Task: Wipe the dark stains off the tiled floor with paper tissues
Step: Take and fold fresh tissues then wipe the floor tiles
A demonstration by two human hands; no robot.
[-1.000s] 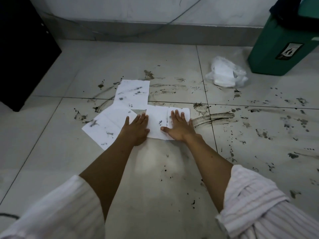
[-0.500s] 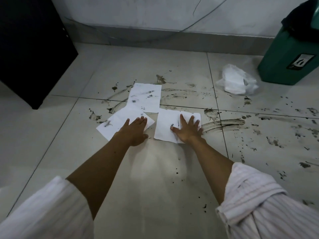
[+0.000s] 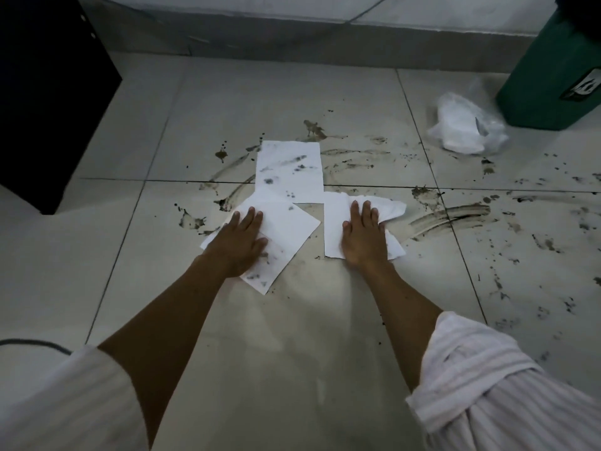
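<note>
Head view: left hand point(image 3: 239, 244) and right hand point(image 3: 361, 239) press flat on separate tissues point(image 3: 331, 222), bare tile point(image 3: 292, 353) nearer.

The floor point(image 3: 325, 336) was smooth pale tile with a faint sheen, smeared with matt dark stains point(image 3: 452, 216). Three paper tissues point(image 3: 289, 170) lay on it, thin, matt and soft, the right one crumpled at its edge. The bin point(image 3: 553, 76) looked like green plastic, the bag point(image 3: 465, 128) beside it clear crinkled film, the sleeves point(image 3: 487, 385) striped cloth.
</note>
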